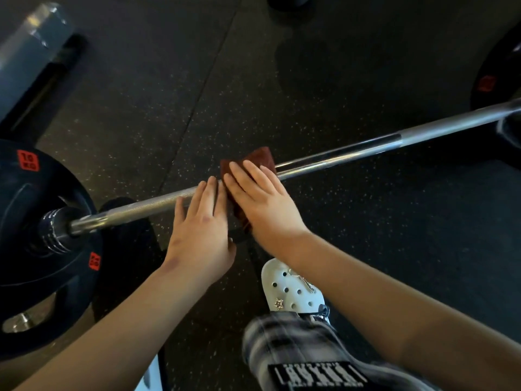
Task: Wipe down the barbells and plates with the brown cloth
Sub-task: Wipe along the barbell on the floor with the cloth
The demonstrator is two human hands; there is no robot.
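Note:
A steel barbell [352, 152] runs from lower left to upper right across the black rubber floor. A black 10 kg plate [25, 221] with red labels sits on its left end, and another black plate [499, 71] is at the far right. The brown cloth [258, 160] is draped over the bar near its middle. My right hand [262, 201] lies flat on the cloth with straight fingers, pressing it onto the bar. My left hand [200, 230] rests flat on the bare bar just left of the cloth, fingers extended.
A grey bench or rack foot [28, 55] stands at the upper left. My white clog [290, 286] and plaid trouser leg [296, 348] are just below the bar. Another dark plate [291, 1] shows at the top edge. A second plate [42, 320] lies at the lower left.

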